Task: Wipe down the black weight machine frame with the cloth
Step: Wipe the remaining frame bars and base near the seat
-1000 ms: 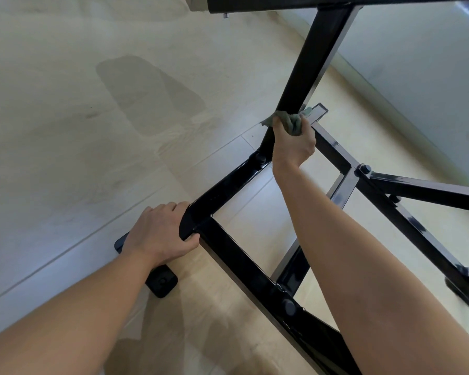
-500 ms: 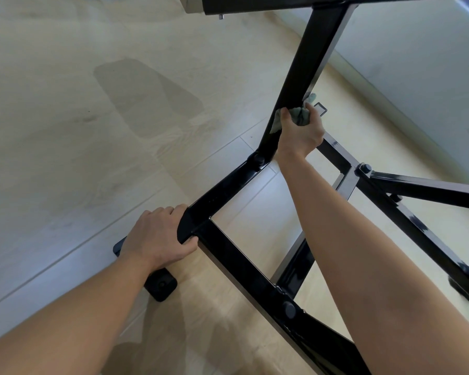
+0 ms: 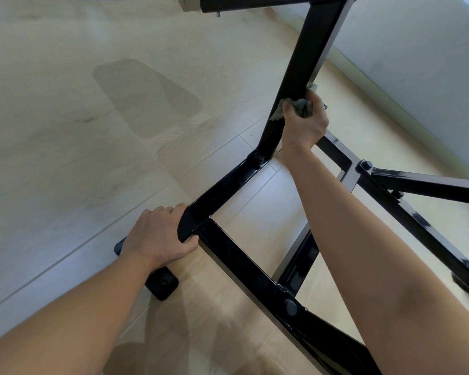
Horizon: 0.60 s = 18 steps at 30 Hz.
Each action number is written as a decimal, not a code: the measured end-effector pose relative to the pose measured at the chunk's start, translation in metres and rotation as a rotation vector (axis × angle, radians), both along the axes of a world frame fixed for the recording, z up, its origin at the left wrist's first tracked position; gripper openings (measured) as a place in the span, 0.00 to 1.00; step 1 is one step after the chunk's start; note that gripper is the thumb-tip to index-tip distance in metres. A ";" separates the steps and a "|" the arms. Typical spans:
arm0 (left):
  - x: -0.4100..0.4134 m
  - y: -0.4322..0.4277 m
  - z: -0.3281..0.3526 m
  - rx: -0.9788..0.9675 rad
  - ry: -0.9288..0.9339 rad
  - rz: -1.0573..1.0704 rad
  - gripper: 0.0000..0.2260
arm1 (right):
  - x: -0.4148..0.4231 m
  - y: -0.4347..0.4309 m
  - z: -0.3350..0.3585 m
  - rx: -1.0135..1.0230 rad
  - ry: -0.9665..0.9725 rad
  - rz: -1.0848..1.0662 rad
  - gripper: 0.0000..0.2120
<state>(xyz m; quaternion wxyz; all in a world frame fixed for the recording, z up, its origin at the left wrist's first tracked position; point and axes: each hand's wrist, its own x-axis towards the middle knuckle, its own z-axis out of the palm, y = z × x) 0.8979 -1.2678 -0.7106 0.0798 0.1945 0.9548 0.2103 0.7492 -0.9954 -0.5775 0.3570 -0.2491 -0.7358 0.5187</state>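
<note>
The black weight machine frame [image 3: 228, 190] spreads over the floor, with a slanted upright post [image 3: 311, 47] rising to the top of the view. My right hand [image 3: 306, 123] grips a crumpled grey-green cloth [image 3: 302, 106] and presses it against the right side of that post, a little above its bolted lower joint. My left hand [image 3: 157, 236] holds the end corner of the low horizontal bar, fingers curled over its top and thumb underneath.
A black rubber foot [image 3: 161, 285] of the frame sits on the light wooden floor below my left hand. More black bars [image 3: 428, 185] branch off to the right. A pale wall with a baseboard [image 3: 406, 55] runs along the upper right.
My right hand has slid the cloth up the slanted post, away from the lower joint. My left hand has stayed on the bar's corner.
</note>
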 end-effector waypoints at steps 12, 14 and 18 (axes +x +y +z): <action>-0.004 0.001 -0.005 -0.029 0.058 0.000 0.25 | 0.067 0.014 -0.091 -0.467 -0.476 0.177 0.18; -0.005 0.001 -0.007 -0.033 0.065 -0.001 0.26 | 0.085 -0.003 -0.101 -0.357 -0.529 0.217 0.21; -0.006 0.000 -0.012 -0.050 0.076 -0.018 0.30 | 0.123 -0.044 -0.102 -0.057 -0.551 0.237 0.20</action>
